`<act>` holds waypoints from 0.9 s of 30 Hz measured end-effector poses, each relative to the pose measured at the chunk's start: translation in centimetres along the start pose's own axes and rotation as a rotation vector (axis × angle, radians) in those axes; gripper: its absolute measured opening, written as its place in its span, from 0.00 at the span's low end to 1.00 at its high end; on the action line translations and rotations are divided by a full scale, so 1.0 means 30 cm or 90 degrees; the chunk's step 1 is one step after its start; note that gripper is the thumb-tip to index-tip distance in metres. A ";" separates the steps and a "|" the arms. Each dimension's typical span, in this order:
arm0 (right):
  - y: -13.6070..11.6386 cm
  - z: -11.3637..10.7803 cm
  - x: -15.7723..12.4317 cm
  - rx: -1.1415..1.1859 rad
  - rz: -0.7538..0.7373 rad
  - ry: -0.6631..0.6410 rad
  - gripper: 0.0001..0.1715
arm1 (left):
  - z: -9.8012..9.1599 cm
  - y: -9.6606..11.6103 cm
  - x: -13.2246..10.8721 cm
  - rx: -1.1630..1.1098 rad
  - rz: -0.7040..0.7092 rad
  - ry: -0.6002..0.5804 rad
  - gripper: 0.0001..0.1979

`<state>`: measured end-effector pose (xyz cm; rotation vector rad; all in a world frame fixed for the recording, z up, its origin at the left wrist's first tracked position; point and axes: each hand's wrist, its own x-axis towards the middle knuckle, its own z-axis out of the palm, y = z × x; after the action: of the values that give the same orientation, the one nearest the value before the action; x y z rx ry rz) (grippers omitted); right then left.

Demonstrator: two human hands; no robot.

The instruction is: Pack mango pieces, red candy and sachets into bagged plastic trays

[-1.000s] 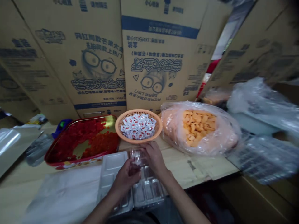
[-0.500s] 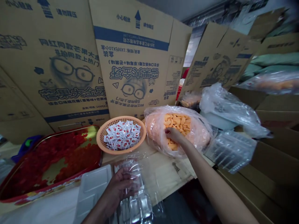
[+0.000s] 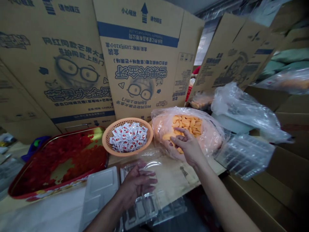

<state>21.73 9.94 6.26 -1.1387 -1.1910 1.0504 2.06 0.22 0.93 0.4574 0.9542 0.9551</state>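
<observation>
I see my left hand (image 3: 138, 182) spread over the clear trays (image 3: 142, 208), right hand (image 3: 189, 146) above orange pieces (image 3: 189, 123), its grip unclear from here.

Pretty dim, cool light in here, with a pale wooden table (image 3: 190, 180) backed by tall printed cardboard (image 3: 145, 80) that stands like a wall, all blue stripes and cartoon faces in glasses. Above it there's a plain grey surface (image 3: 190, 4), can't tell if that's wall or ceiling, and a brighter strip (image 3: 206, 42) shows through the gap on the right. Over on the far right, cardboard boxes (image 3: 292, 119) are piled up below some greenish bags (image 3: 285, 57), and it's really dark under the table
</observation>
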 end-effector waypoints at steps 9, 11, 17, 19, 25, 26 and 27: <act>0.136 0.210 -0.131 -0.404 -0.186 -0.083 0.10 | 0.041 -0.008 0.002 -0.050 0.086 0.016 0.29; 0.131 0.212 -0.141 -0.511 -0.278 -0.107 0.09 | 0.031 -0.005 0.000 -0.054 0.081 0.014 0.29; 0.065 0.049 -0.022 -0.685 -0.247 -0.001 0.15 | -0.013 -0.004 -0.010 -0.049 0.058 0.025 0.31; 0.067 -0.045 0.064 -0.828 -0.156 0.002 0.17 | -0.029 -0.003 -0.015 -0.049 0.054 0.014 0.30; 0.124 -0.202 0.223 -0.817 -0.037 -0.221 0.13 | -0.054 0.003 -0.028 -0.040 0.031 0.007 0.30; 0.128 -0.207 0.224 -0.805 -0.042 -0.241 0.11 | -0.057 0.002 -0.030 -0.038 0.027 0.001 0.30; 0.129 -0.208 0.219 -0.796 -0.048 -0.251 0.10 | -0.062 0.001 -0.031 -0.038 0.024 -0.005 0.30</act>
<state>28.49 16.39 3.17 -1.8127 -2.3216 0.3827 0.24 -0.68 0.41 0.4295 0.9096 1.0126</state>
